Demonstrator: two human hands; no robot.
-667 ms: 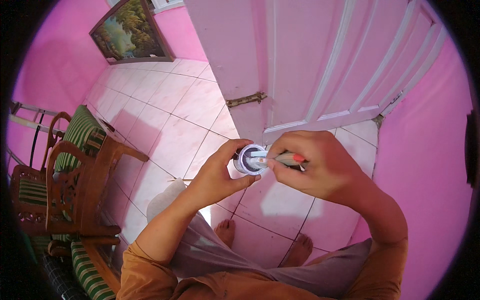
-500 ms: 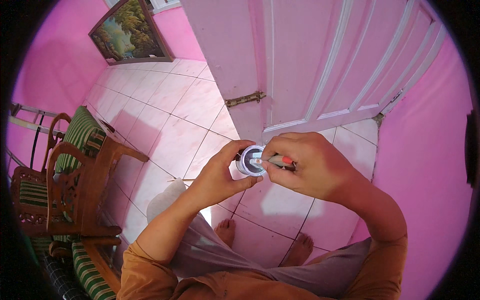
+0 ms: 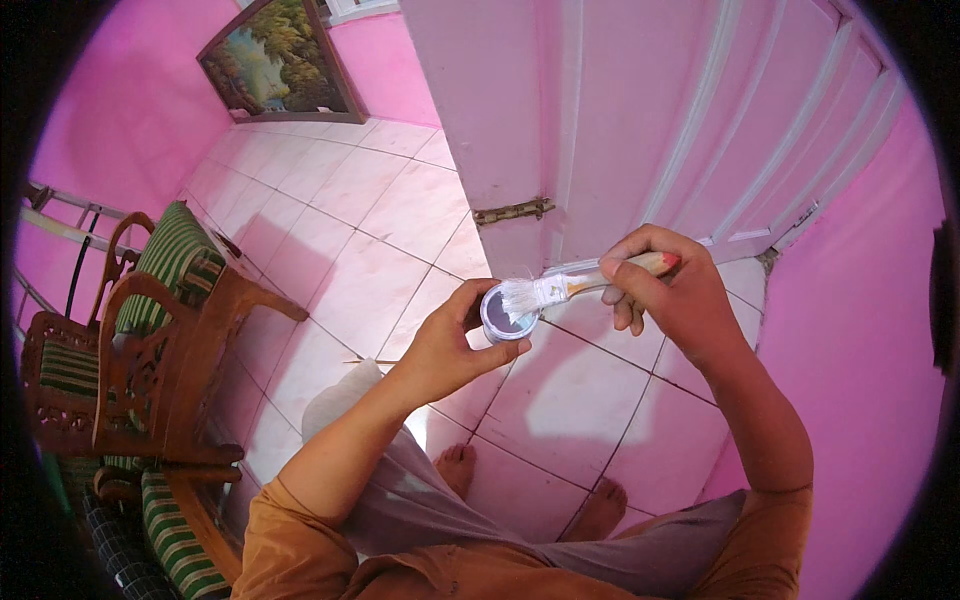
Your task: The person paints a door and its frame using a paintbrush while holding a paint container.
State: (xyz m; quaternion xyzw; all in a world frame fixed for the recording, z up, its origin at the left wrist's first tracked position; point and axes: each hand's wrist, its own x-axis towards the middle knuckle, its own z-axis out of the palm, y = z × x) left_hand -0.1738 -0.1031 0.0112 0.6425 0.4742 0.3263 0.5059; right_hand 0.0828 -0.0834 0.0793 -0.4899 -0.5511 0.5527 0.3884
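My left hand [image 3: 450, 345] is closed around a small round paint can [image 3: 497, 327], thumb on the near side and fingers behind it. The can's open top faces up, with greyish paint inside and pale smears on its rim. Between the thumb and fingers of my right hand [image 3: 660, 285] is the wooden handle of a paintbrush [image 3: 553, 291], red at its end. The brush lies nearly level, its whitish, paint-coated bristles over the can's opening. Whether the bristle tips touch the paint I cannot tell.
A pink panelled door [image 3: 620, 130] with a brass bolt [image 3: 513, 211] stands just ahead. Carved wooden chairs with green striped cushions [image 3: 175, 262] are at the left. A framed landscape picture [image 3: 282, 62] leans on the far wall. White tiles [image 3: 350, 275] cover the floor; a pink wall [image 3: 850, 330] rises at right.
My right hand has drawn back to the right and its grip has shifted along the handle. The brush has come up out of the can, its bristles now visible.
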